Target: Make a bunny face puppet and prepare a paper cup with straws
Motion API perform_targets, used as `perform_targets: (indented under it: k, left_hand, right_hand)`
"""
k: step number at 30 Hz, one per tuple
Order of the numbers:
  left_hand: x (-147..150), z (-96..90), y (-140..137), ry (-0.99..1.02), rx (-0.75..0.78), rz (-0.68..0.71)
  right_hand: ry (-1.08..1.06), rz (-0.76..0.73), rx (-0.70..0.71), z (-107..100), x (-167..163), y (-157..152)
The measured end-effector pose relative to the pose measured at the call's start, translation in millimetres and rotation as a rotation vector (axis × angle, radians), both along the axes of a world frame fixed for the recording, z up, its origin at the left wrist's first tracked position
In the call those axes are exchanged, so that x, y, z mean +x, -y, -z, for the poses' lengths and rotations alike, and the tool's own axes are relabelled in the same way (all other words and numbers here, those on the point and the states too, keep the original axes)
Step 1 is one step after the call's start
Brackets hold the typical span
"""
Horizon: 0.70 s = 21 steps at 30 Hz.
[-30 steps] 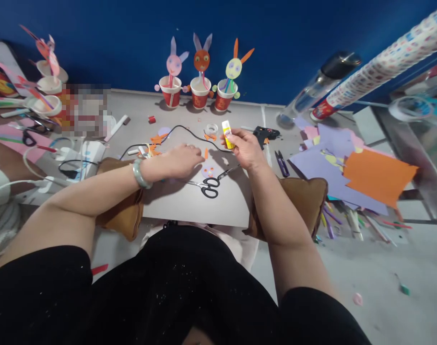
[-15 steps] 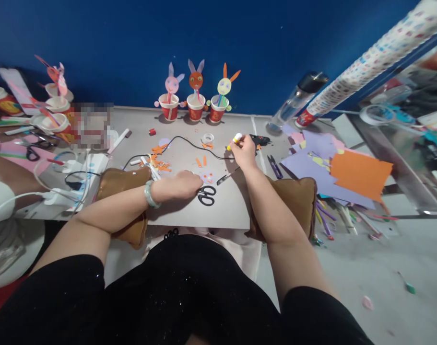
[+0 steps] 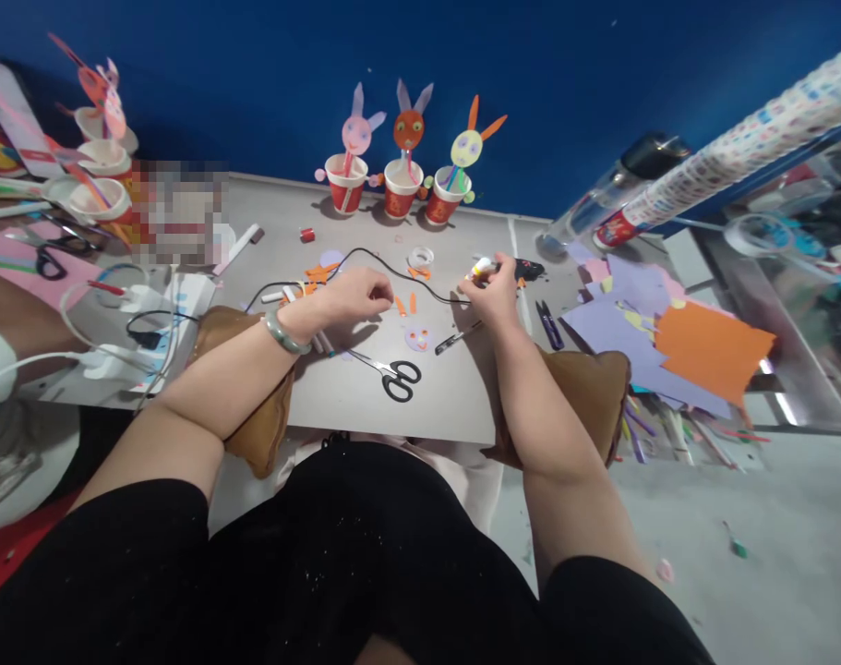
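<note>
Left hand (image 3: pixel 354 294): fingers curled, left of centre; cannot tell if gripping anything
Right hand (image 3: pixel 495 288): grips yellow-and-white tube (image 3: pixel 482 268), right of centre
Lilac paper face (image 3: pixel 416 341): on desk (image 3: pixel 351 405), mid-frame

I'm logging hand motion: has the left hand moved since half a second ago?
Yes: the left hand has moved forward, nearer the middle bunny cup.

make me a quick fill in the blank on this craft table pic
The right hand holds a small tube coloured white and ____.
A bangle circles the ____ wrist.
The yellow-faced rabbit has ____ ears.
The scissors nearest the paper face have ____ handles.

Missing words: yellow; left; orange; black.
</note>
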<state>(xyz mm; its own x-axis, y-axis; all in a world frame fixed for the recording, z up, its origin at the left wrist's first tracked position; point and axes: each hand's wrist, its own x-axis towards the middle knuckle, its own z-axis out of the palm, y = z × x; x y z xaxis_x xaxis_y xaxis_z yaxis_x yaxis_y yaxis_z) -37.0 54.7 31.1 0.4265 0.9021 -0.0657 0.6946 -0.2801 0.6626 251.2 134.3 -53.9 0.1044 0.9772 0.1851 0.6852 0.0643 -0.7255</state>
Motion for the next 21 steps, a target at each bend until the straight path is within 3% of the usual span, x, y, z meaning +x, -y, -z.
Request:
perform_targets:
  k: [6,8,10,13,15,21]
  left_hand:
    - [-3.4,5.9,-6.0,0.056,0.026,-0.043]
    - [-4.4,6.7,-8.3,0.082,0.053,-0.067]
    - [-5.2,7.2,-10.3,0.146,0.07,-0.108]
    - [-4.7,7.4,-11.8,0.255,0.063,-0.179]
    - [-3.4,7.7,-12.0,0.322,0.038,-0.214]
    - [0.2,9.0,-12.6,0.457,-0.003,-0.251]
  right_hand:
    - [0.246,-0.04,0.293,-39.7,6.1,36.2]
    - [0.226,-0.175,0.236,-55.4,-2.5,60.7]
    - [0.182,-0.39,0.09,-64.5,-15.8,88.4]
    - [0.296,-0.685,-0.082,-63.2,-38.8,127.7]
    - [0.413,-0.779,-0.098,-55.9,-52.5,147.1]
    - [0.614,-0.74,-0.046,-39.4,-77.2,169.9]
